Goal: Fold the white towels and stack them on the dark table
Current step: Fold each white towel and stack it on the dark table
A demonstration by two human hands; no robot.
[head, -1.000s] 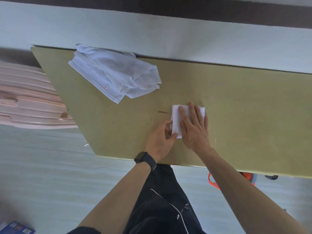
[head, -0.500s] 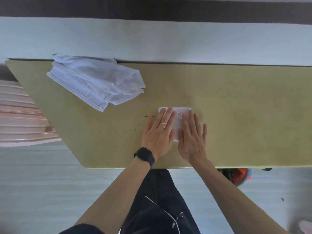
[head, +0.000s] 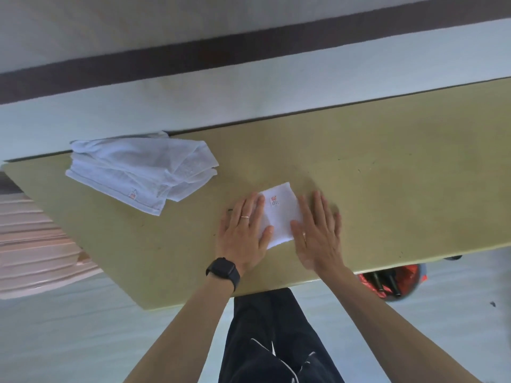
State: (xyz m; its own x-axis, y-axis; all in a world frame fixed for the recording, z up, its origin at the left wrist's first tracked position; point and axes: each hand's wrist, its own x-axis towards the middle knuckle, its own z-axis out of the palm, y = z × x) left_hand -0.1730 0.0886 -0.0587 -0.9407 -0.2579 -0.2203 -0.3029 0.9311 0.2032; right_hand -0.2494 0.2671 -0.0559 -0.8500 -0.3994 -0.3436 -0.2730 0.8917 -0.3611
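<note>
— White unfolded towels lie left on the table, well apart. Trouble?
— Left hand and right hand, fingers flat, press the folded towel between them. Release unevenly and it may spring open.

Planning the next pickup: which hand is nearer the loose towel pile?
Left. The left hand lies flat to the right of the loose towel pile; the right hand is farther right, across the folded towel.
</note>
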